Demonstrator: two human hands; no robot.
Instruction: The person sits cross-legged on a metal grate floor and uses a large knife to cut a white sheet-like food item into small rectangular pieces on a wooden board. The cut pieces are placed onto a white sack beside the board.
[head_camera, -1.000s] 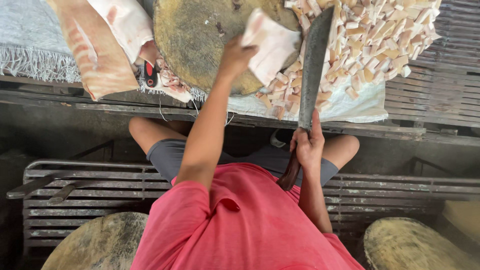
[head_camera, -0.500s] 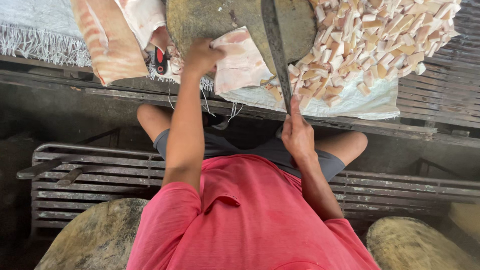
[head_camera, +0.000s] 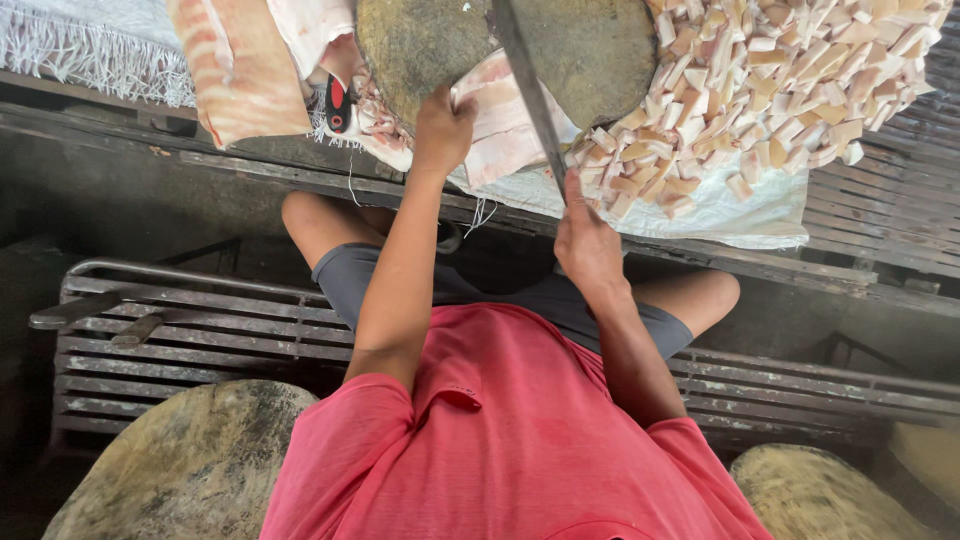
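My left hand (head_camera: 440, 130) grips the near edge of a pale pork slab (head_camera: 500, 125) that lies at the rim of a round wooden chopping block (head_camera: 590, 50). In my right hand (head_camera: 588, 245) is the handle of a long cleaver (head_camera: 525, 85). Its blade stands edge-on over the slab, just right of my left hand. A heap of cut pork cubes (head_camera: 780, 90) lies to the right of the block on a white sack (head_camera: 745, 215).
Large slabs of pork belly (head_camera: 240, 70) lie at the upper left beside a small red and black tool (head_camera: 338, 105). Below me is a slatted metal bench (head_camera: 190, 335). Two round wooden blocks (head_camera: 180, 470) (head_camera: 820, 495) sit at the bottom corners.
My left hand has drawn the slab toward the block's near rim. The cleaver has moved left from beside the cube heap to over the slab, and its blade has turned edge-on.
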